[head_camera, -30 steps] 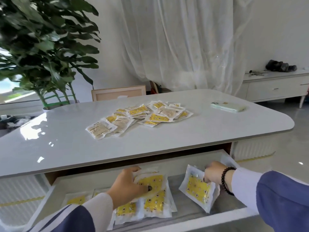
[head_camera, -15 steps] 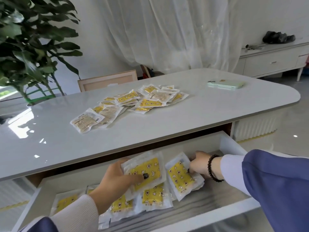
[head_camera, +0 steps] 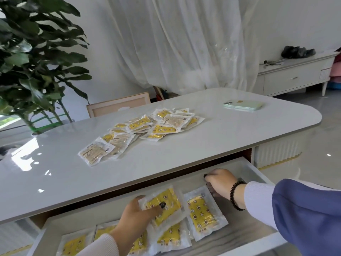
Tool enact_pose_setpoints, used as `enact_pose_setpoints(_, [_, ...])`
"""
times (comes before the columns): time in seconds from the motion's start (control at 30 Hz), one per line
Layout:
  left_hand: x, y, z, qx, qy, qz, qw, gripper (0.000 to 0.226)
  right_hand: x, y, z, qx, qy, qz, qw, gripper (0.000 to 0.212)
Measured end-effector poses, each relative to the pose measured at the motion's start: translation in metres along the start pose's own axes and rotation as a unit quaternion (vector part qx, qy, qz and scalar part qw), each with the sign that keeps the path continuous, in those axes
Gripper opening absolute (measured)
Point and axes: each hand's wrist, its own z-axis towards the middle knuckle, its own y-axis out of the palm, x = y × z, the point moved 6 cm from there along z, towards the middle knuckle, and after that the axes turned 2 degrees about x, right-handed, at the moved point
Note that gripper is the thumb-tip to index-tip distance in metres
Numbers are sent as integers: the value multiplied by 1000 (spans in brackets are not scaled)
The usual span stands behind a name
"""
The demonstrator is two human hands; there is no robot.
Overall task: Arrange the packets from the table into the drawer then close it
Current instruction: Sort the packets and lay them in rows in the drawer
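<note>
Below the tabletop's front edge, the drawer [head_camera: 255, 168] stands pulled out, its right wall and front rim in view. Left hand [head_camera: 137, 212] grips a yellow-printed packet [head_camera: 164, 206], thumb on top, holding it tilted above the packets already laid along the drawer floor [head_camera: 168, 237]. Just right of it, a single packet [head_camera: 203, 213] lies flat on the floor. Right hand [head_camera: 219, 182], a dark bead bracelet [head_camera: 235, 195] on its wrist, hovers with fingers curled near the drawer's back right corner; whether they hold anything cannot be told. Bare drawer floor remains to the right of the single packet and along the front rim.

On the white table [head_camera: 55, 172], a loose pile of packets [head_camera: 144, 132] sits mid-surface, well clear of every edge, several turned to their pale printed backs. A pale green phone [head_camera: 243, 105] lies apart near the far right edge. Wide bare surface surrounds the pile on the near side.

Packet fronts carry small cartoon figures on yellow; the writing is too small to read.

A leafy plant [head_camera: 36, 58] stands beyond the table's left end, and a white cabinet [head_camera: 293, 78] stands far right
</note>
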Motion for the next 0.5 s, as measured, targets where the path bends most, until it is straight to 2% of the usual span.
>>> enact_pose_setpoints(0.1, [5,18,9,-1,-11,-56,998,59,6,4,-8,-37,58,-26,997,24])
enact_pose_setpoints(0.17, [16,43,10,-10,-7,-83,996,52,11,5,-11,-52,97,31,993,30])
enact_pose_setpoints(0.23, [28,71,11,-26,6,-93,995,52,8,1,-13,-46,104,106,988,24])
enact_pose_setpoints(0.3, [42,92,11,-42,38,-112,992,37,2,-10,-10,-14,57,118,991,27])
enact_pose_setpoints(0.4, [51,100,12,-46,67,-82,993,20,-10,-37,-14,81,-26,56,995,25])
enact_pose_setpoints(0.5, [44,91,18,-77,57,-102,990,17,-10,-45,-15,84,-47,-5,995,19])
